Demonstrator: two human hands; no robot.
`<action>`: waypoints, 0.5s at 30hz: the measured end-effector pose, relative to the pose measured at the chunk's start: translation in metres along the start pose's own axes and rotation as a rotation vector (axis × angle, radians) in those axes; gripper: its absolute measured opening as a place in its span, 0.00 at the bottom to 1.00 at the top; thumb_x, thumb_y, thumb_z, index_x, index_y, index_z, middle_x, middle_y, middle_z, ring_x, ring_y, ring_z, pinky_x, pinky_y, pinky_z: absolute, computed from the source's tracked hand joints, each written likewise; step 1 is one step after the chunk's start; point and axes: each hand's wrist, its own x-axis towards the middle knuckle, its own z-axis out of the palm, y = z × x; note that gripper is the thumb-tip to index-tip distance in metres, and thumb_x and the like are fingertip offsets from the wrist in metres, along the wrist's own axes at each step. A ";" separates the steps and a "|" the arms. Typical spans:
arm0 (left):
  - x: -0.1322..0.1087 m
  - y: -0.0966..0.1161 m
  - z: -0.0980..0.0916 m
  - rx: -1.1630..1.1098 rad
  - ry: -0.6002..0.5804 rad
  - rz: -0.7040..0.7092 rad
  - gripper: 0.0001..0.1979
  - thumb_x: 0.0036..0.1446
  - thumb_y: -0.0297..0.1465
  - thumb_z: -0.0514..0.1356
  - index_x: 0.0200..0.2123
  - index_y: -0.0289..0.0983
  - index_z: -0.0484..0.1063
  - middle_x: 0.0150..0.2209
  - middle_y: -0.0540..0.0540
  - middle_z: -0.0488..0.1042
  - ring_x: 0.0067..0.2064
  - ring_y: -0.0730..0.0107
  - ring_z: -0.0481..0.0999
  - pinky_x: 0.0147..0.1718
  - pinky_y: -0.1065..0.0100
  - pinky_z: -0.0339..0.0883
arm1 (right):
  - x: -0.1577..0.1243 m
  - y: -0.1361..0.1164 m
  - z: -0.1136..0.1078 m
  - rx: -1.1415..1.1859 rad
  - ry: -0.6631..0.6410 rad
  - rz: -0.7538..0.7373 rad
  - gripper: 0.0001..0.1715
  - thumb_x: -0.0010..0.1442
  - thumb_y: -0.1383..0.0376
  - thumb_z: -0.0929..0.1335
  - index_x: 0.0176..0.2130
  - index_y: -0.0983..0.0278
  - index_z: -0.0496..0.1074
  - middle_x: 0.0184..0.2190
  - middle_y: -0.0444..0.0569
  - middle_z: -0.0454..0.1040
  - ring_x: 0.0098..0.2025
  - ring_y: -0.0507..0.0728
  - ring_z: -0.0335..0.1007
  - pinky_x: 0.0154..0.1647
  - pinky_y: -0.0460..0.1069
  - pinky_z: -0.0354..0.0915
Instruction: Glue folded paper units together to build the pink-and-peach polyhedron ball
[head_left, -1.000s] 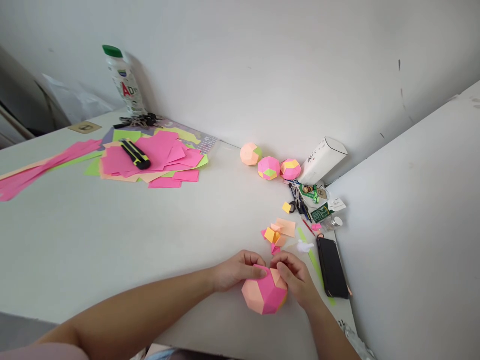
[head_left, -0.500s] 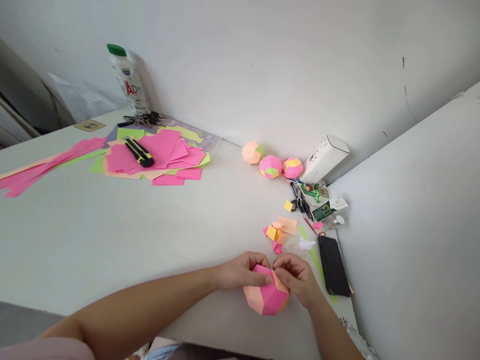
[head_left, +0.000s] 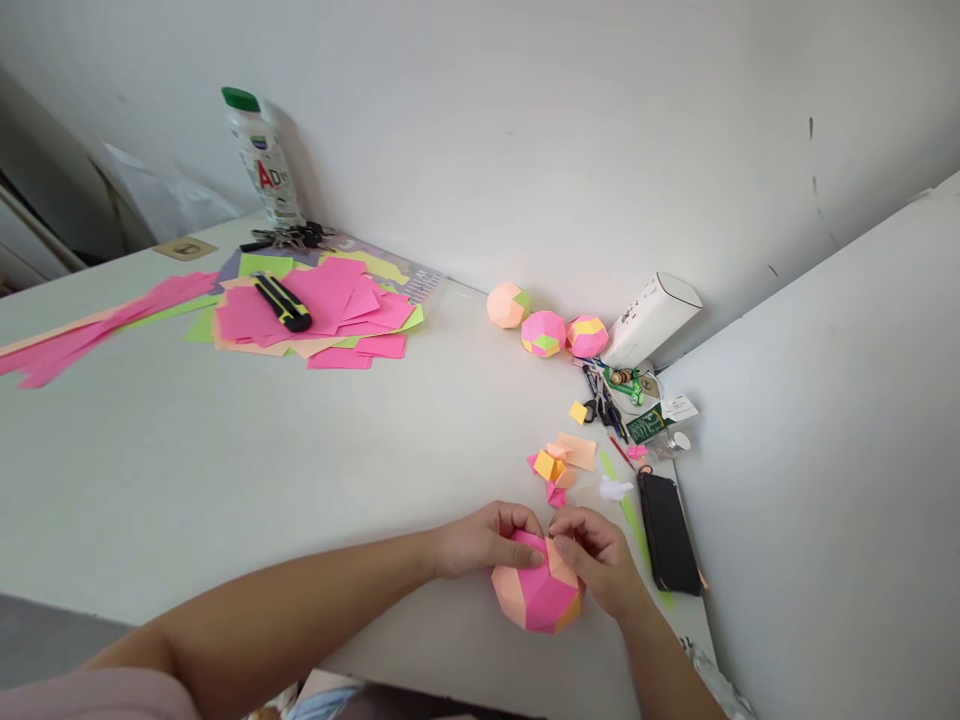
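A faceted paper ball (head_left: 549, 602) in pink, peach and orange is held between my hands near the front edge of the table. My left hand (head_left: 496, 542) grips its upper left side, thumb lying on a pink face. At the upper right, my right hand (head_left: 595, 555) pinches the ball's edge with thumb and forefinger; the other fingers are curled. The far side of the ball and the fingertips behind it are hidden. Just beyond the hands lie small folded paper pieces (head_left: 551, 467) in orange, peach and pink.
Three finished-looking paper balls (head_left: 543, 334) sit by the wall beside a white box (head_left: 651, 320). Scissors (head_left: 600, 400), a small jar (head_left: 670, 444) and a black pouch (head_left: 669, 532) line the right side. At left, a box cutter (head_left: 282, 302) rests on pink paper sheets (head_left: 334, 300) near a bottle (head_left: 264, 160).
The view has shifted very slightly. Both hands keep nearly the same hold on the paper ball, with only tiny finger movement.
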 end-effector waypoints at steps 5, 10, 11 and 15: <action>0.000 -0.003 -0.002 -0.030 -0.014 0.033 0.15 0.40 0.36 0.70 0.28 0.33 0.73 0.28 0.50 0.73 0.30 0.74 0.70 0.33 0.70 0.61 | -0.002 -0.003 0.002 -0.029 0.005 0.017 0.05 0.57 0.62 0.67 0.33 0.61 0.71 0.26 0.43 0.65 0.28 0.52 0.61 0.29 0.47 0.59; 0.000 -0.001 -0.001 -0.026 -0.017 0.030 0.15 0.39 0.36 0.71 0.27 0.33 0.72 0.27 0.51 0.71 0.29 0.74 0.68 0.32 0.70 0.61 | -0.002 -0.003 0.002 -0.033 0.028 0.047 0.04 0.56 0.65 0.66 0.32 0.61 0.71 0.26 0.43 0.66 0.27 0.52 0.62 0.28 0.46 0.59; 0.000 -0.001 -0.001 -0.023 -0.018 0.027 0.15 0.39 0.36 0.71 0.27 0.33 0.72 0.26 0.51 0.71 0.29 0.75 0.68 0.32 0.70 0.60 | -0.002 -0.002 0.002 -0.033 0.032 0.047 0.03 0.56 0.65 0.66 0.32 0.61 0.71 0.25 0.43 0.66 0.27 0.52 0.62 0.28 0.46 0.59; 0.000 -0.002 -0.002 0.006 -0.026 0.016 0.16 0.40 0.37 0.70 0.28 0.33 0.72 0.27 0.51 0.70 0.29 0.75 0.67 0.31 0.71 0.59 | -0.001 -0.003 0.002 -0.041 0.034 0.025 0.04 0.56 0.66 0.66 0.32 0.62 0.71 0.26 0.44 0.68 0.27 0.53 0.64 0.28 0.46 0.61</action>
